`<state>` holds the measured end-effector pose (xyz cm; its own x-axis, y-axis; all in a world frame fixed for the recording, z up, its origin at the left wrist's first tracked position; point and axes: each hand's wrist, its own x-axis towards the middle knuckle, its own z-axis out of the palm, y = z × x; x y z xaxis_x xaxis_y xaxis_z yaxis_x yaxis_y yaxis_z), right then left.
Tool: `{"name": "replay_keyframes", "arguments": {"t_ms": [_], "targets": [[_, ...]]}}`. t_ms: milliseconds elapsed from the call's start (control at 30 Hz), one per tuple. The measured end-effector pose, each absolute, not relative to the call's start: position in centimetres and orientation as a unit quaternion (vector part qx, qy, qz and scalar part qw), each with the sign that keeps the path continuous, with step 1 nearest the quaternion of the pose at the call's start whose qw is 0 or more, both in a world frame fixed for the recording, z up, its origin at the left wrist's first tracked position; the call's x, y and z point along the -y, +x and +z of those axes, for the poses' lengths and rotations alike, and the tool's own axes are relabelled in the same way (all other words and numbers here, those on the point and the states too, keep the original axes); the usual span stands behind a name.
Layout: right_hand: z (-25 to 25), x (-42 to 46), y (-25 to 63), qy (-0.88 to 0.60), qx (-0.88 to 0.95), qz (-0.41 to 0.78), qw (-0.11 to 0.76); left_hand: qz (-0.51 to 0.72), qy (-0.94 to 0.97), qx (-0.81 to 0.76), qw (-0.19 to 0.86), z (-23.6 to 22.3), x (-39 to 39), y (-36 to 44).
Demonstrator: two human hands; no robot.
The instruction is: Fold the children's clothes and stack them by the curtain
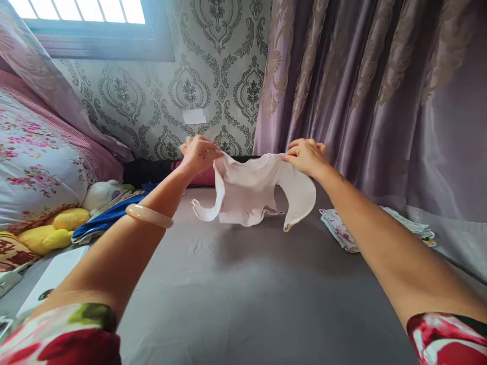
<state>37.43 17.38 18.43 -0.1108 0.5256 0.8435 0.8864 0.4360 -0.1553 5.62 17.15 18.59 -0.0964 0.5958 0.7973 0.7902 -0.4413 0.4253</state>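
A small pale pink long-sleeved baby top (249, 190) hangs in the air above the grey bed sheet, stretched between my two hands. My left hand (200, 154) pinches it at one shoulder, with a ring on a finger and a pale bangle on the forearm. At the other shoulder my right hand (305, 154) has it pinched too, close to the neckline. Both sleeves dangle and curve outward, and the lower hem is rippled. Below the top, its shadow falls on the sheet.
Folded clothes (338, 230) lie on the grey sheet (266, 304) at the right, partly behind my forearm. To the left are a blue cloth (110, 219), a yellow plush toy (57, 230), a floral pillow (38, 162) and a white flat device (57, 274). Purple curtains (342, 76) hang behind.
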Motion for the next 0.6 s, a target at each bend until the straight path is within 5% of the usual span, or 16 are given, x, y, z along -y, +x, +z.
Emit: {"name": "replay_keyframes", "arguments": {"t_ms": [600], "targets": [[19.1,-19.0,37.2,-0.518,0.66,-0.284,0.463,-0.581,-0.587,0.54,0.161,19.8,-16.7,6.7]]}}
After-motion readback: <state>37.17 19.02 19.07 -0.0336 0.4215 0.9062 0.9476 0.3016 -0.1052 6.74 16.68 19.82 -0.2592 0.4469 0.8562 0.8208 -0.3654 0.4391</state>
